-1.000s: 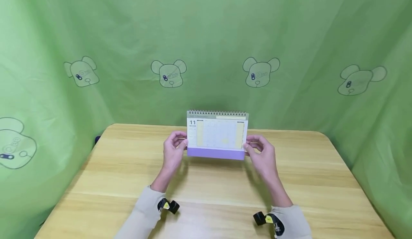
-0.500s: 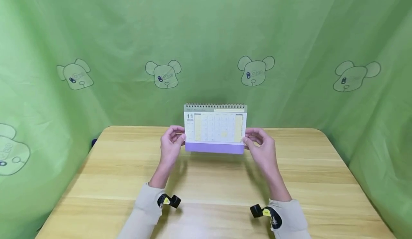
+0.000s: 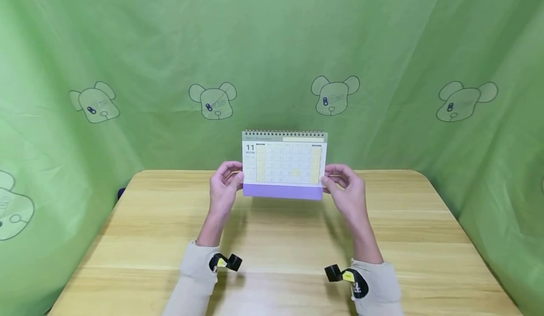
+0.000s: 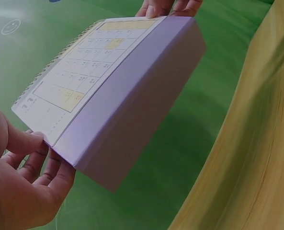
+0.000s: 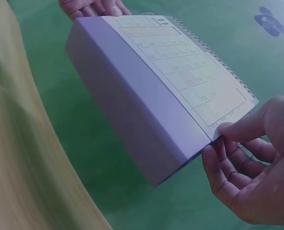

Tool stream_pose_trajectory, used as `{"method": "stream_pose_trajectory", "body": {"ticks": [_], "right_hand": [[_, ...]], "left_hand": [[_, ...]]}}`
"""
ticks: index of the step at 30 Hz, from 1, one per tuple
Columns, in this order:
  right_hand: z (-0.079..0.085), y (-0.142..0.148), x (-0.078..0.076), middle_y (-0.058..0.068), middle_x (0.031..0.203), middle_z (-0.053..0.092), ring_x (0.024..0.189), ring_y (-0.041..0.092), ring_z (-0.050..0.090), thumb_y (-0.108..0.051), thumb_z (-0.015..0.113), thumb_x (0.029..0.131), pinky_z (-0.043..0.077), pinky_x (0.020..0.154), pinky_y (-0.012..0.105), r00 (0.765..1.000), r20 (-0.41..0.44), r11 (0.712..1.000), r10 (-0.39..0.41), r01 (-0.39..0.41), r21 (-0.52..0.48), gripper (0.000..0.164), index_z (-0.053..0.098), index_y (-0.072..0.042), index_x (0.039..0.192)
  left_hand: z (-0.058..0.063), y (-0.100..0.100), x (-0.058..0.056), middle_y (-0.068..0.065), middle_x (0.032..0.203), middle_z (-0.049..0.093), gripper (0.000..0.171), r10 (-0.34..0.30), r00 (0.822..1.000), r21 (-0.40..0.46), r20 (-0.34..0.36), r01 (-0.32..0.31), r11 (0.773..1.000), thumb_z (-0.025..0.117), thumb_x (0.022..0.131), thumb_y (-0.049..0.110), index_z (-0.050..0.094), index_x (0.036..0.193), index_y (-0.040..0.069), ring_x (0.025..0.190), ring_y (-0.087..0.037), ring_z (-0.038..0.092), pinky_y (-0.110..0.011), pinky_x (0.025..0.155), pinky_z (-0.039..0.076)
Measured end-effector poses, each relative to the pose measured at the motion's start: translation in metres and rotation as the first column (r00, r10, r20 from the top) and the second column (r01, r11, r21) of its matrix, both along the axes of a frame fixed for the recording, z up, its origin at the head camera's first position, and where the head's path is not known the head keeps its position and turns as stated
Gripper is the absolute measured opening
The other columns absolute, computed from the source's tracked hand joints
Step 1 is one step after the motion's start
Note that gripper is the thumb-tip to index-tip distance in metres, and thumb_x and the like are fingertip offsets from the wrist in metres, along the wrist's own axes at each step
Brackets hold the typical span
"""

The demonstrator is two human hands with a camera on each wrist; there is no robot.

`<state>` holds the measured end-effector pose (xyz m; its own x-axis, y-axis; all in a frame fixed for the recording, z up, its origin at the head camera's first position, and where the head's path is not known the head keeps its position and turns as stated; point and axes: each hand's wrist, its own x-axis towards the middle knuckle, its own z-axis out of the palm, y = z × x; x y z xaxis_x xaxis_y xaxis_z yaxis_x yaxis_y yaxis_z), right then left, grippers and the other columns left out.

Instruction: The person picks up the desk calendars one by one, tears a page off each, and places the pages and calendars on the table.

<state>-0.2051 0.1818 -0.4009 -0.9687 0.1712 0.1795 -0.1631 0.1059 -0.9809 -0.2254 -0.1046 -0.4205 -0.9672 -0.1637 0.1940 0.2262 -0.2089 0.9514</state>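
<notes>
A spiral-bound desk calendar (image 3: pixel 284 165) with a purple base faces me in the head view, its page numbered 11. My left hand (image 3: pixel 224 183) pinches its left edge near the bottom, thumb on the front and fingers curled behind. On the opposite edge my right hand (image 3: pixel 346 191) grips it the same way. Both wrist views show the underside of the purple base (image 4: pixel 142 110) raised off the table. In the right wrist view the thumb of the right hand (image 5: pixel 256 158) presses the corner of the page.
A light wooden table (image 3: pixel 280 240) lies below the hands. Behind and at both sides hangs a green curtain (image 3: pixel 272 32) printed with bear heads. Small black cameras (image 3: pixel 233 262) are strapped to both sleeves.
The calendar, held in both hands, has risen in the head view and its page faces me more squarely. Both hands keep their hold. The head view has shifted slightly.
</notes>
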Motion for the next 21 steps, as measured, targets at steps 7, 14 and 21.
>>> {"method": "stream_pose_trajectory", "body": {"ticks": [7, 14, 21], "right_hand": [[0.0018, 0.0003, 0.0014, 0.018, 0.114, 0.064, 0.097, 0.019, 0.066, 0.005, 0.067, 0.094, 0.063, 0.084, 0.03, 1.0, 0.009, 1.0, 0.001, -0.001, -0.001, 0.03, 0.062, 0.006, 0.123], [-0.0017, -0.0024, 0.0031, 0.019, 0.114, 0.064, 0.098, 0.019, 0.067, 0.007, 0.066, 0.093, 0.063, 0.083, 0.031, 0.999, 0.018, 0.999, -0.043, 0.043, -0.01, 0.029, 0.062, 0.006, 0.122], [-0.0021, -0.0044, 0.0048, 0.017, 0.116, 0.064, 0.1, 0.019, 0.066, 0.006, 0.064, 0.095, 0.062, 0.084, 0.026, 0.995, 0.035, 0.995, -0.093, 0.093, -0.021, 0.03, 0.062, 0.004, 0.125]], "left_hand": [[-0.0029, 0.0002, 0.0006, -0.019, 0.111, 0.068, 0.027, -0.011, 1.0, 0.027, -0.028, 0.011, 1.0, 0.06, 0.092, -0.016, 0.062, 0.118, -0.008, 0.091, -0.022, 0.07, -0.032, 0.074, 0.064], [-0.0069, 0.0029, 0.0021, -0.019, 0.113, 0.07, 0.029, -0.007, 0.999, 0.098, -0.042, 0.011, 0.995, 0.063, 0.092, -0.015, 0.065, 0.121, -0.011, 0.092, -0.023, 0.072, -0.034, 0.077, 0.065], [-0.009, 0.0009, 0.0041, -0.023, 0.122, 0.069, 0.049, -0.09, 0.995, 0.092, -0.049, 0.095, 0.991, 0.064, 0.086, -0.021, 0.063, 0.133, -0.005, 0.101, -0.024, 0.071, -0.035, 0.087, 0.063]]}}
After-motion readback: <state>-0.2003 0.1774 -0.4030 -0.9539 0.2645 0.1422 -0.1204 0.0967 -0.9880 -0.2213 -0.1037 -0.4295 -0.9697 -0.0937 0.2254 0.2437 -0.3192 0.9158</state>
